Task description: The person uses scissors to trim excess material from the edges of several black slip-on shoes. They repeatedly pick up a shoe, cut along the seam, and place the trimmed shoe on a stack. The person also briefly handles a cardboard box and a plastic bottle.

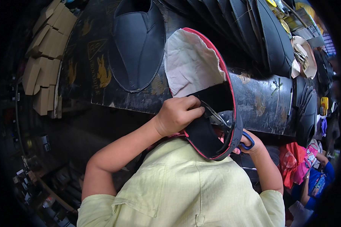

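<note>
A black shoe upper [237, 130] with a red edge stands tilted in front of my chest, its inner side toward me. Whitish lining cloth [193, 60] covers the inside of its front part, and black lining [212, 96] the rest. My left hand [180, 113] pinches the black lining at the upper's left side. On the right, my right hand [254, 143] has its fingers in the blue handle of a pair of scissors [247, 140]. The scissors' metal blades lie inside the upper, pointing toward my left fingers. Part of my right hand is hidden behind the upper.
Another black upper [138, 49] lies on the dark, worn table [87, 75]. Several more stacked uppers [274, 41] lie at the far right. Brown cardboard boxes [45, 70] are piled at the left. A person in blue [316, 185] is at the lower right, beside a red bag [290, 160].
</note>
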A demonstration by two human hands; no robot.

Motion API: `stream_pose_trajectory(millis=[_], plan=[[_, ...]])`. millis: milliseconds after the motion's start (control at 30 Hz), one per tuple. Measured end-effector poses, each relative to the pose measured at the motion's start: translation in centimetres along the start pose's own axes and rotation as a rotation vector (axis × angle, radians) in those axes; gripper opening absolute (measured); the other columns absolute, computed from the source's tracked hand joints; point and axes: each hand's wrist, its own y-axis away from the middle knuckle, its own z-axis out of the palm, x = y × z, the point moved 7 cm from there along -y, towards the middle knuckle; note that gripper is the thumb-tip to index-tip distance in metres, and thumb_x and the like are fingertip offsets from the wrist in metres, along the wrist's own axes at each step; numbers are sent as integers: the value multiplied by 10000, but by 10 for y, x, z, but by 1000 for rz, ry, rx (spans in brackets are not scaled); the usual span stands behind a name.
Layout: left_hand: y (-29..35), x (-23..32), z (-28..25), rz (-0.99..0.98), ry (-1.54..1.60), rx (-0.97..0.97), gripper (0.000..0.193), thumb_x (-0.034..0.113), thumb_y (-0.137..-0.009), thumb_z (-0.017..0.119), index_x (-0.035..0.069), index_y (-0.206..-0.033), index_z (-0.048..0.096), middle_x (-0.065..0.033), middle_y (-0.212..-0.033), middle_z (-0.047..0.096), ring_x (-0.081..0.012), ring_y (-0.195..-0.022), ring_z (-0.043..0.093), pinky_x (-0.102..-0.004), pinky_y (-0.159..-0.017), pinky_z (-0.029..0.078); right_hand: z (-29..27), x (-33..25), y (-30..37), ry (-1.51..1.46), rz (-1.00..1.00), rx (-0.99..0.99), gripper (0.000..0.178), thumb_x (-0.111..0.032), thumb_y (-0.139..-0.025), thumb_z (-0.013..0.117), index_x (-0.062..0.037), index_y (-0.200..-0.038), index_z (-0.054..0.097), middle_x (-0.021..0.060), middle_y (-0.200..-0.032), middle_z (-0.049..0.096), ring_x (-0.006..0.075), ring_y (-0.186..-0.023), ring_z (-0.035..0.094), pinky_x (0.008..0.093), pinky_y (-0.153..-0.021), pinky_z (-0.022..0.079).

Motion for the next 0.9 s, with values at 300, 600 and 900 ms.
stream_pose_trajectory(millis=[300,600,900], plan=[[-2,2,-1,46,53,-16,134,83,-800,674,78,-932,695,-63,-897,640,-237,-721,682,-342,-615,551,-7,-14,5,419,-213,143,620,188,-633,647,-69,-1196,693,219,-1143,703,440,-1042,673,449,-899,547],[-2,-1,-1,-15,84,-17,167,48,-796,718,63,-959,681,-93,-962,631,-265,-782,685,-367,-650,557,8,-29,-4,-65,-56,90,131,-114,-940,714,10,-981,717,85,-830,707,147,-667,661,263,-606,525],[-25,-16,-6,-216,-12,74,199,-16,-834,672,13,-996,559,-170,-973,602,-394,-821,650,-448,-707,522,-26,-54,97,299,-227,285,614,-580,-938,665,14,-790,618,73,-604,592,141,-491,561,269,-459,413]])
